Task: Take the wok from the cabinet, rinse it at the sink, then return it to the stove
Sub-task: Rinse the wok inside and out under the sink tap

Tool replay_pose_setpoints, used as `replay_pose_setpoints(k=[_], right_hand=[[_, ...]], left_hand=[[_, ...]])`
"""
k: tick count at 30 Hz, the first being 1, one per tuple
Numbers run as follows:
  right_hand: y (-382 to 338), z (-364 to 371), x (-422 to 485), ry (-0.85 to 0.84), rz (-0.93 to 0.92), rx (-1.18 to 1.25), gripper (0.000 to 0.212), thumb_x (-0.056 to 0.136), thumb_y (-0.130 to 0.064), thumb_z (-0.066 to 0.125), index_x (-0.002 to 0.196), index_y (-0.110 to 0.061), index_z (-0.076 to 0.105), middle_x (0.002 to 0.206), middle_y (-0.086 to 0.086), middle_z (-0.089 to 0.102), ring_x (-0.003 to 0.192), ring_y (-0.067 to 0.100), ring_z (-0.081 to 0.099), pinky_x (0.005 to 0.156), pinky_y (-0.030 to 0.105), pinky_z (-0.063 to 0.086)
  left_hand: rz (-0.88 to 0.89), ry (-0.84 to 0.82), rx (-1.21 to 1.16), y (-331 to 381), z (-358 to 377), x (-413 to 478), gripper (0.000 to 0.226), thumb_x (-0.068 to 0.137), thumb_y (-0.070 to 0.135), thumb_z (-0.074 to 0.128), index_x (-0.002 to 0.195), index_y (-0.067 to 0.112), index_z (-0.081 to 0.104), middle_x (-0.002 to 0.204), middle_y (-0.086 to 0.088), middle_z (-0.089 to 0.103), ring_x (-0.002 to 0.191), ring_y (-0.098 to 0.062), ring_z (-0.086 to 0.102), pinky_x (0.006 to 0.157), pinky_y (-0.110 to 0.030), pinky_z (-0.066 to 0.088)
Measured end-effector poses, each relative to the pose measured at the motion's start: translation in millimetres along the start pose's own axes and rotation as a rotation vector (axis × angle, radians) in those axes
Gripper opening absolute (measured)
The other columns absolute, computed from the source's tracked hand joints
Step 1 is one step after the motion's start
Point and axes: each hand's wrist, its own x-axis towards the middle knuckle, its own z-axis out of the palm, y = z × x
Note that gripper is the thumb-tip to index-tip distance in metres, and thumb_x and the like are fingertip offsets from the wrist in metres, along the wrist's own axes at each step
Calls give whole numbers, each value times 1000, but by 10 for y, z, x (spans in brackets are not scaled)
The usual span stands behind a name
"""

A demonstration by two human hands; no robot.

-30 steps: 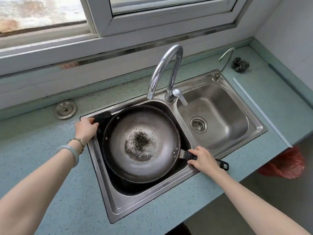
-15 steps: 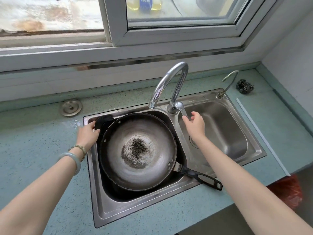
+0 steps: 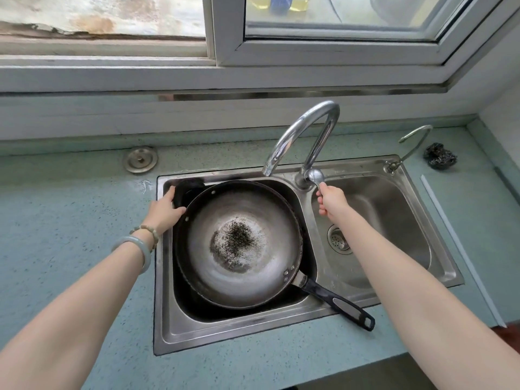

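Observation:
The grey metal wok [image 3: 242,246], dark and speckled at its centre, lies in the left basin of the steel double sink [image 3: 168,313]. Its long black handle [image 3: 340,304] sticks out over the sink's front rim towards the right. My left hand [image 3: 166,211] grips the wok's small black side handle at the far left of its rim. My right hand [image 3: 330,201] is curled round the lever of the tall curved faucet [image 3: 306,130], whose spout ends above the wok's far edge. No water shows at the spout.
The right basin [image 3: 394,220] has a drain strainer [image 3: 339,239]. A small second tap [image 3: 410,144] and a dark scouring ball [image 3: 440,159] sit at the back right. A round metal cap [image 3: 140,159] lies on the blue-green counter [image 3: 70,220]. The window sill runs behind.
My right hand let go of the wok's long handle, moved up to the faucet and now grips its lever. My left hand stayed on the wok's side handle.

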Motion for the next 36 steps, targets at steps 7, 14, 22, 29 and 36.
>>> replay_pose_setpoints(k=[7, 14, 22, 29, 36], right_hand=[[-21, 30, 16, 70, -7, -51, 33, 93, -22, 43, 62, -13, 46, 58, 3, 38, 51, 16, 32, 42, 26, 25], [-78, 40, 41, 113, 11, -91, 39, 93, -36, 49, 62, -13, 49, 59, 2, 44, 43, 20, 37, 42, 28, 29], [-78, 30, 55, 113, 38, -67, 38, 93, -37, 49, 65, -12, 53, 62, 3, 47, 44, 20, 39, 41, 27, 33], [-111, -18, -128, 269, -90, -203, 27, 94, -29, 46, 104, -6, 54, 110, 16, 56, 97, 33, 56, 83, 37, 46], [-33, 201, -419, 404, -414, -235, 20, 92, -13, 49, 106, -1, 54, 115, 21, 51, 110, 34, 45, 95, 36, 31]], left_hand=[[-22, 14, 40, -44, 51, 144, 76, 82, 10, 41, 152, 28, 16, 145, -20, 42, 129, -37, 44, 102, -36, 37], [-45, 10, 41, -89, 84, 214, 78, 81, 12, 39, 151, 35, 13, 149, -19, 36, 129, -37, 44, 103, -36, 36], [-44, 15, 29, -82, 95, 226, 76, 83, 11, 39, 151, 33, 15, 148, -18, 38, 126, -36, 48, 96, -32, 38], [-12, 6, 18, -96, 96, 242, 73, 80, 13, 42, 147, 34, 24, 126, -18, 56, 100, -32, 58, 80, -30, 42], [8, 15, -14, -84, 105, 206, 71, 84, 12, 47, 148, 31, 25, 116, -15, 60, 93, -27, 60, 75, -31, 44]])
